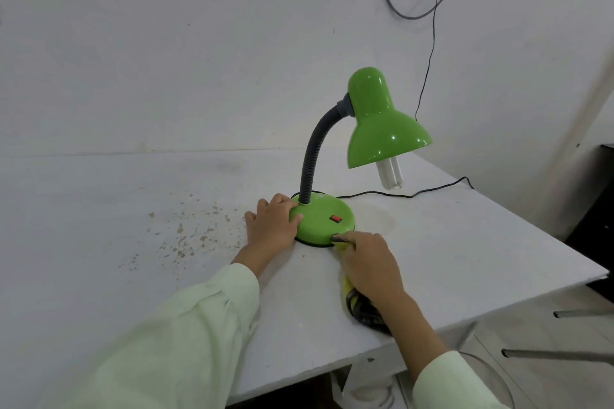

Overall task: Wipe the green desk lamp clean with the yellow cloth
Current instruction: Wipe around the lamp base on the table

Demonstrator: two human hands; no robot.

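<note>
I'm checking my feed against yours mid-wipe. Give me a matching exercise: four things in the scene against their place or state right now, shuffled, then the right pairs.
Things:
1. left hand
2. right hand
3. red switch
4. bulb

Places or states:
A. sticks out below the green shade
B. presses the yellow cloth against the front edge of the lamp base
C. sits on top of the base, towards its right side
D. rests on the left side of the base, near the foot of the grey neck

Pairs: 1-D, 2-B, 3-C, 4-A
</note>
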